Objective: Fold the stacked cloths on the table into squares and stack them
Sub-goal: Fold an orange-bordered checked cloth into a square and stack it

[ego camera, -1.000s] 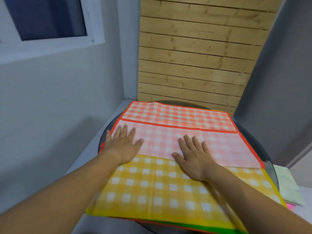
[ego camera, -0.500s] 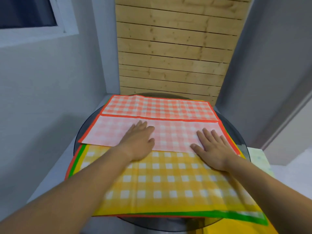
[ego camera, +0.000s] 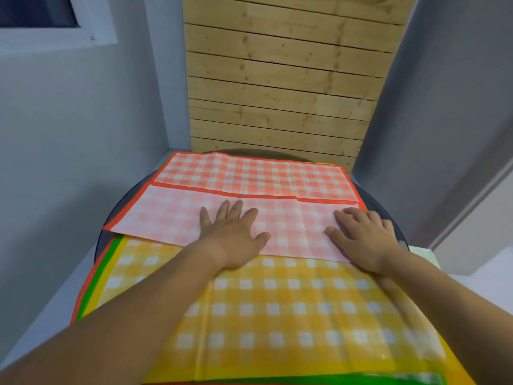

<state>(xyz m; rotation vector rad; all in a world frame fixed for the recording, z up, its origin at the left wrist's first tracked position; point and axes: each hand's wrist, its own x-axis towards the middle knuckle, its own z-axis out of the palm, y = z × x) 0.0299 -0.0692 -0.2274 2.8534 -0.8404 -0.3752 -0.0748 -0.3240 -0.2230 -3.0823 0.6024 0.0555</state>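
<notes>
A person's left hand [ego camera: 233, 236] lies palm-down, its grip spread wide, fingers straight and fanned; it holds nothing and presses on the folded-over flap of an orange checked cloth [ego camera: 249, 176]. The right hand [ego camera: 363, 240] presses likewise at the flap's right end; its grip is loose and flat, the fingers a little bent at the knuckles, clasping nothing. The flap (its paler reverse side facing up) covers the near half of the orange checked cloth; its red-bordered edge runs straight across just beyond the fingertips, and the far half shows its brighter face. The heels of both hands sit where the fold meets a yellow checked cloth [ego camera: 277, 301], which lies directly underneath and stretches toward the camera; both forearms cross it. A green cloth [ego camera: 305, 380] peeps out beneath the yellow one at the left and near edges, with a red edge [ego camera: 86, 287] outside it on the left; how many cloths lie lower cannot be told. The pile lies on a round dark glass table [ego camera: 130, 195], its rim showing at left and right; behind rises a wall of pale wooden planks [ego camera: 277, 79] between grey walls, with a window [ego camera: 36, 12] at upper left.
</notes>
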